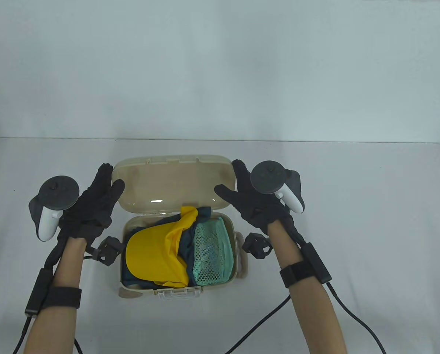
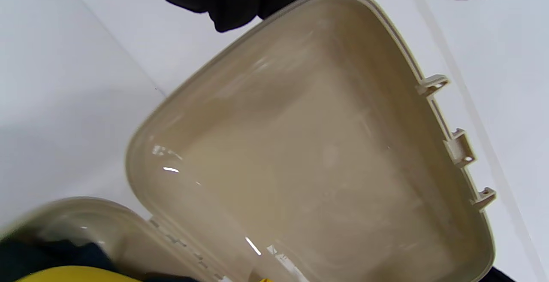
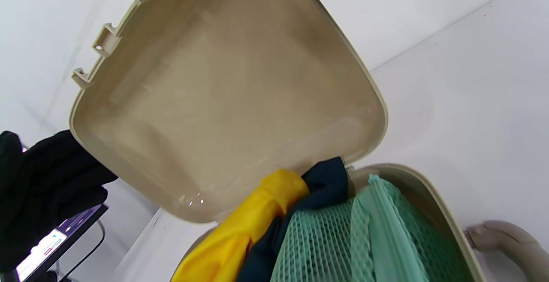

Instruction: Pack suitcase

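Observation:
A small beige suitcase (image 1: pixel 235 236) stands open on the white table, its lid (image 1: pixel 172 184) raised upright at the back. Inside lie a yellow cloth (image 1: pixel 150 254), a dark blue cloth (image 1: pixel 186 247) and a green mesh bag (image 1: pixel 210 254). The yellow and blue cloths bunch up against the hinge. My left hand (image 1: pixel 113 177) grips the lid's left edge, thumb in front. My right hand (image 1: pixel 228 177) grips the lid's right edge, thumb on the inner face. The lid's empty inside fills the left wrist view (image 2: pixel 309 153) and the right wrist view (image 3: pixel 223 93).
A clear latch (image 1: pixel 178 294) sits at the case's front edge and a beige handle (image 1: pixel 244 265) on its right side. Black cables (image 1: pixel 264 320) trail over the table near me. A small screen device (image 3: pixel 55 239) lies left of the case.

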Demonstrator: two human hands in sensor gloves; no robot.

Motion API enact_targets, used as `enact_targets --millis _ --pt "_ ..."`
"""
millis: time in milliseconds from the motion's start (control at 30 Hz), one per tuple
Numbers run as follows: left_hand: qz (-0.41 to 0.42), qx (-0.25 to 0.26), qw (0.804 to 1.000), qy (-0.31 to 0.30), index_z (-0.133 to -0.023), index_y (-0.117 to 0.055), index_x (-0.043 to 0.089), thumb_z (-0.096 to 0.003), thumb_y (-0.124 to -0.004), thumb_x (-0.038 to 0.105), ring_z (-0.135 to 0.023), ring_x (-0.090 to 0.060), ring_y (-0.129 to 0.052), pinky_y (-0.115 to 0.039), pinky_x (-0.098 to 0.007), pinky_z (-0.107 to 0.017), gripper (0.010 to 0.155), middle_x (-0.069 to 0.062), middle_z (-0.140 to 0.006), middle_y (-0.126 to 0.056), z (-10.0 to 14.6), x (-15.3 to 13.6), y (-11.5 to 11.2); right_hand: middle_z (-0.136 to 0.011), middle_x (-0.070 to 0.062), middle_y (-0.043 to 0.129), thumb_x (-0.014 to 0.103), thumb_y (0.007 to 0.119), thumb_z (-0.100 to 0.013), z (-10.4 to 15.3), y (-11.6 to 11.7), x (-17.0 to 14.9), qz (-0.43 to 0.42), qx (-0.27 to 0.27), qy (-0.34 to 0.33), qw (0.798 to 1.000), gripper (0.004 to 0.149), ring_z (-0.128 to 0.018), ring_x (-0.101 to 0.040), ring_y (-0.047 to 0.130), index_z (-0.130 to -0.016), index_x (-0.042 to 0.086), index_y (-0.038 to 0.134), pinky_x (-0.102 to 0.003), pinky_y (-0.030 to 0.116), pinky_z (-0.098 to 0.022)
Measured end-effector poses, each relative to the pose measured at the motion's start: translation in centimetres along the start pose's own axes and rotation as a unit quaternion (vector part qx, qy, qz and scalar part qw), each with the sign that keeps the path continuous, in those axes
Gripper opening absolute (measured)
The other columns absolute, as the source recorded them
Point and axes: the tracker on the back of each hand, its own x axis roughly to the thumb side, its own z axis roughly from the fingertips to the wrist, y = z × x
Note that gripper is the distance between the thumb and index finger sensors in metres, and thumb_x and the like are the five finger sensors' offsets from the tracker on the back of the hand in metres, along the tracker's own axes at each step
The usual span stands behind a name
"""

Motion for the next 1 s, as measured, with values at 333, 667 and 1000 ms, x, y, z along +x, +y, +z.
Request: enact_targets --millis 333,667,1000 --pt "-0.030 -0.092 0.995 -0.002 -0.114 -0.030 0.006 -0.0514 -0.054 0.062 -0.105 -0.048 -0.058 -0.054 -0.054 -0.075 0.087 -0.024 -0.116 -0.044 5.8 0.7 -0.5 -0.117 -0.023 0.037 0.068 0.052 -0.049 6.0 1.9 -0.4 0.011 0.031 -0.032 0.999 0.093 -0.106 -0.050 0.049 -0.110 0.005 0.021 -0.058 0.054 -0.073" --pt "-0.054 -0.249 0.967 0.021 -0.113 -0.023 -0.001 -0.0522 -0.051 0.064 -0.103 -0.056 -0.055 -0.053 -0.059 -0.073 0.093 -0.036 -0.113 -0.040 8.2 -0.8 -2.4 -0.115 -0.029 0.041 0.068 0.050 -0.049 8.3 5.0 -2.3 0.013 0.087 -0.030 0.996 0.094 -0.103 -0.053 0.052 -0.110 0.001 0.026 -0.059 0.056 -0.071" --pt "-0.057 -0.306 0.947 0.080 -0.113 -0.012 0.001 -0.0518 -0.047 0.065 -0.104 -0.057 -0.047 -0.048 -0.059 -0.074 0.095 -0.038 -0.113 -0.031 8.0 -3.4 -5.5 -0.113 -0.031 0.044 0.069 0.050 -0.049 7.8 8.3 -4.1 0.036 0.132 0.000 0.991 0.094 -0.101 -0.053 0.057 -0.110 0.001 0.030 -0.059 0.058 -0.070"
